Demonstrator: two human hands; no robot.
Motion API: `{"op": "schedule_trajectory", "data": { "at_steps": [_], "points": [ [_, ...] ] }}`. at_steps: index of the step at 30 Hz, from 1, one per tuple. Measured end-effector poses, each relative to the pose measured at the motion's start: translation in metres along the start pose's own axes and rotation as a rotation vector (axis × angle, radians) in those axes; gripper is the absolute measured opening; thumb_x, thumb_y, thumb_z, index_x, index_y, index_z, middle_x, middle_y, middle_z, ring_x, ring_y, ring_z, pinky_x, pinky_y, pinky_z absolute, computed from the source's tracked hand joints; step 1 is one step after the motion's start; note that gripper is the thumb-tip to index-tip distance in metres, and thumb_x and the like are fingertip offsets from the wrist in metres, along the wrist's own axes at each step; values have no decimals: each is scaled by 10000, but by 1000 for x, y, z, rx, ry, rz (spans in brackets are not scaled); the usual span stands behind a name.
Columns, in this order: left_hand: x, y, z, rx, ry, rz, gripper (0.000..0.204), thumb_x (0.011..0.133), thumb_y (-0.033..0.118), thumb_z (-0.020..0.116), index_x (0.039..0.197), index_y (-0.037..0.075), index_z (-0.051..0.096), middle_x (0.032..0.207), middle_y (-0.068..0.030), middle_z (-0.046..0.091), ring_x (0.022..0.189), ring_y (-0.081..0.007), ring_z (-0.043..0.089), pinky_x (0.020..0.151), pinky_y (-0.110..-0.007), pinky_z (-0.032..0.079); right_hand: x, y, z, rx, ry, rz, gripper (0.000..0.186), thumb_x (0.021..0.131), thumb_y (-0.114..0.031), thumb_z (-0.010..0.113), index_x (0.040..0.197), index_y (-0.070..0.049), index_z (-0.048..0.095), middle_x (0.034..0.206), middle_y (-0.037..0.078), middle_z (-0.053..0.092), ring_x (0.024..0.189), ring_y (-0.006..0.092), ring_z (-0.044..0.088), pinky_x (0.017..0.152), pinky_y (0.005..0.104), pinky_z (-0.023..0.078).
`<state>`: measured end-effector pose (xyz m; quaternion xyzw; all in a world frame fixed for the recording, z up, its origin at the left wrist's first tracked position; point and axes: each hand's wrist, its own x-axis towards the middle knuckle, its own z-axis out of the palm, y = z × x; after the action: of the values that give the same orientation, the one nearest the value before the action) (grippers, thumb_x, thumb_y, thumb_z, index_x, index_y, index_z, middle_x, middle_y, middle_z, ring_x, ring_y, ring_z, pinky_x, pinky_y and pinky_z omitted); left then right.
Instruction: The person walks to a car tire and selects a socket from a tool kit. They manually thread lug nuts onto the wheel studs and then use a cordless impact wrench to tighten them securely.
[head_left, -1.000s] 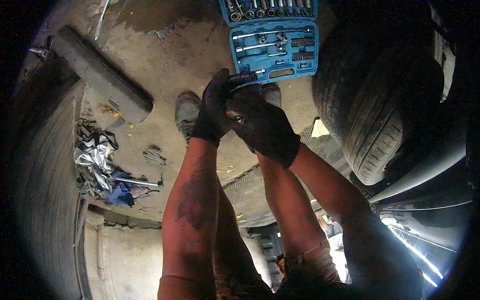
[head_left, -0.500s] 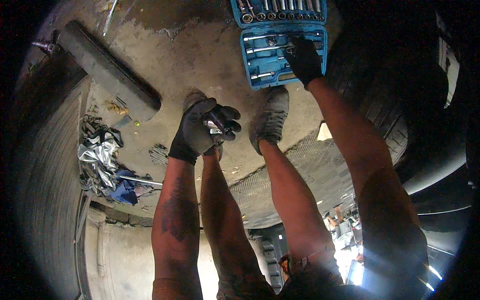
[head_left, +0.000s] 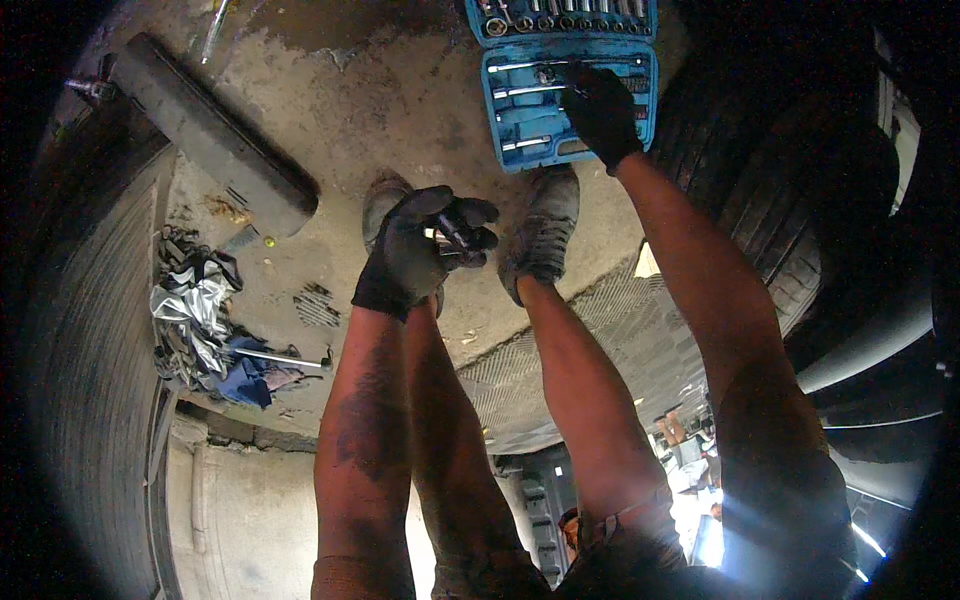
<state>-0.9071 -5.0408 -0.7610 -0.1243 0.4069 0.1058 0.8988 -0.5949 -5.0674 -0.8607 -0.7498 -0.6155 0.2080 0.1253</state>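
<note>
My left hand point(head_left: 412, 245), in a black glove, is closed around a short cylindrical piece point(head_left: 455, 230), dark with a shiny silver part, that looks like a socket. The fingers cover much of it. My right hand point(head_left: 605, 118), also gloved in black, reaches into the lower half of an open blue tool case point(head_left: 520, 130). Its fingers are bent together among the tools, and whatever they grip is hidden. Left of those fingers, long silver bars point(head_left: 530, 92) lie in their slots. A row of sockets and ring spanners point(head_left: 497, 27) fills the case's far half.
My shoes point(head_left: 545, 220) stand just nearer than the case. A long dark beam-like part point(head_left: 215, 135) lies at the left. Below it are rags point(head_left: 195, 305) and a silver bar point(head_left: 280, 357). Big tyres flank me, one left point(head_left: 85, 330), one right point(head_left: 740, 190).
My left hand has moved right and slightly up, turning the piece it holds. My right hand has shifted slightly left within the case.
</note>
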Motion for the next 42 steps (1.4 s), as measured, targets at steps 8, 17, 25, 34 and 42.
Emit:
{"op": "schedule_trajectory", "data": {
  "at_steps": [8, 17, 25, 34, 42],
  "points": [
    [-10, -6, -13, -36, -5, -7, 358, 885, 325, 583, 958, -14, 672, 1048, -222, 680, 854, -386, 674, 712, -458, 540, 25, -21, 17, -109, -64, -18, 312, 801, -214, 689, 1093, -105, 663, 1033, 135, 650, 932, 297, 615, 831, 390, 514],
    [-16, 0, -12, -28, 33, 1, 306, 892, 317, 569, 961, 24, 625, 1078, -239, 648, 869, -363, 662, 657, -437, 547, -25, 28, -48, 665, -164, 510, 279, 843, -294, 665, 1032, -88, 666, 989, 133, 664, 942, 294, 630, 817, 390, 522],
    [-15, -9, -26, 3, -24, -16, 359, 929, 303, 507, 942, -25, 651, 1131, -262, 619, 908, -391, 648, 700, -446, 557, 24, 16, -17, -242, -237, 97, 343, 871, -401, 636, 1018, -93, 679, 1018, 134, 675, 999, 318, 629, 864, 408, 498],
    [-64, -28, -39, -3, 16, -46, 506, 944, 354, 464, 1113, -108, 584, 1017, -214, 657, 938, -335, 658, 765, -415, 571, 24, 42, 12, -125, -209, 304, 465, 876, -438, 603, 1172, -81, 639, 1162, 152, 648, 1089, 334, 599, 944, 430, 460],
    [-172, -46, -55, 614, 166, 404, 382, 949, 332, 526, 1075, -13, 630, 1012, -138, 672, 903, -270, 671, 853, -412, 540, 48, 83, 55, -383, -424, 11, 403, 937, -396, 494, 1121, -71, 645, 1147, 173, 639, 1083, 359, 588, 970, 466, 443]
  ]
}}
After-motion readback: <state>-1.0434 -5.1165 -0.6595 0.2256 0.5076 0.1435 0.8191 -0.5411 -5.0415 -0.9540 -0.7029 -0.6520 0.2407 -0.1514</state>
